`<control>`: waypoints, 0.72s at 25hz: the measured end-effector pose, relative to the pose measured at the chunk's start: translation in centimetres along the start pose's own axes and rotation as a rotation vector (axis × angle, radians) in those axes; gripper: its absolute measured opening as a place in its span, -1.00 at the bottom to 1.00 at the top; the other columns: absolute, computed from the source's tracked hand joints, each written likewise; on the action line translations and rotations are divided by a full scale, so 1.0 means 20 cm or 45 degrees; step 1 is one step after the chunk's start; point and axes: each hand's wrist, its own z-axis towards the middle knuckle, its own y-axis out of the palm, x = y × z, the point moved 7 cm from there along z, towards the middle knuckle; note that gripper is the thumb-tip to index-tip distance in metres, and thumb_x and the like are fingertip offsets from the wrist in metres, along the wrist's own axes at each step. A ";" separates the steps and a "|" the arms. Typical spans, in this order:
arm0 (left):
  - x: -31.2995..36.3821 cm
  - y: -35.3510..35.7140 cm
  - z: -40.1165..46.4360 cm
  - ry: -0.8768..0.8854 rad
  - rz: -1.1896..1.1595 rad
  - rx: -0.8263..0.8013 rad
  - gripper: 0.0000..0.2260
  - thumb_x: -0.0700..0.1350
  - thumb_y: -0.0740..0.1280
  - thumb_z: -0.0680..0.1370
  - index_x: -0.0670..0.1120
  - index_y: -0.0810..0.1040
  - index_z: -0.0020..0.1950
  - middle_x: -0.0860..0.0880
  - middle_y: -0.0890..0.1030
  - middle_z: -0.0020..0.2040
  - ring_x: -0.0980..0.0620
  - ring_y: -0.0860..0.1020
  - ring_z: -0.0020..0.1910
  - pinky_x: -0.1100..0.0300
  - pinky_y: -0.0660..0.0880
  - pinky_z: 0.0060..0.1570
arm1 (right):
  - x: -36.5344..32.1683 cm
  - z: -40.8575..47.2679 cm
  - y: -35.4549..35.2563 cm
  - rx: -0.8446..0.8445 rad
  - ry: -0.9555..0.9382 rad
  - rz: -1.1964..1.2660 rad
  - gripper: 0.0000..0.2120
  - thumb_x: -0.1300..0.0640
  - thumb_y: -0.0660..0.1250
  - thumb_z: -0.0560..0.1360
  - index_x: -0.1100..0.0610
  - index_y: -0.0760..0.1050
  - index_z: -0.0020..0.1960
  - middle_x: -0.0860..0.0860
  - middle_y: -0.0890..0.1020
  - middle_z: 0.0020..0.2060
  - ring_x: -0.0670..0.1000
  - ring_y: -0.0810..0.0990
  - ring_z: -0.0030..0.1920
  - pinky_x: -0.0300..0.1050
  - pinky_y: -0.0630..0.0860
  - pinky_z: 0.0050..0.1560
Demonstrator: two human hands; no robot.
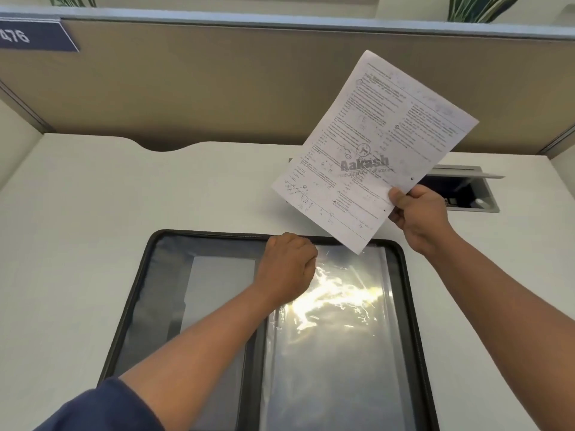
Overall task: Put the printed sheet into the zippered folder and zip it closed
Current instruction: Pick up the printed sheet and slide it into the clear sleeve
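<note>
- Head view: the printed sheet (pixel 373 150) is pinched at its near corner by the right hand (pixel 417 213) and held in the air, its long axis running toward 1 o'clock, over the far right corner of the zippered folder (pixel 130 306).
- The folder is laid open on the desk (pixel 77 213). The left hand (pixel 289 265), fingers curled, seems to grip the top edge of the clear sleeve (pixel 336 321).
- The sleeve mouth lies at 7 o'clock from the sheet's lowest corner, just beside it, and the left hand is nearer to it.
</note>
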 end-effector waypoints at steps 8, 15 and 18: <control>0.00 -0.03 0.00 0.103 -0.098 -0.030 -0.94 -0.24 0.35 0.52 -0.09 0.54 -0.06 0.04 0.56 -0.18 -0.05 0.51 -0.13 0.06 0.37 0.08 | 0.01 0.05 0.16 -0.049 -0.097 0.026 -0.86 0.26 0.36 0.62 0.08 0.66 0.07 -0.04 0.78 0.01 0.03 0.74 0.06 -0.12 0.68 -0.05; 0.00 -0.01 -0.03 0.186 -0.114 0.057 -0.78 -0.27 0.38 0.49 -0.07 0.59 0.11 0.01 0.60 0.03 -0.05 0.55 0.01 0.02 0.39 0.10 | 0.07 0.01 0.22 -0.155 -0.132 -0.071 -0.85 0.25 0.37 0.61 0.05 0.67 0.06 -0.06 0.77 0.02 0.00 0.74 0.05 -0.11 0.70 -0.06; 0.01 -0.02 -0.03 0.200 -0.106 0.087 -0.76 -0.27 0.39 0.48 -0.05 0.58 0.11 0.03 0.59 0.03 -0.03 0.53 0.02 0.05 0.32 0.11 | 0.11 -0.01 0.23 -0.197 -0.129 -0.129 -0.82 0.26 0.37 0.61 0.02 0.67 0.06 -0.07 0.77 0.03 0.01 0.74 0.07 -0.06 0.71 -0.01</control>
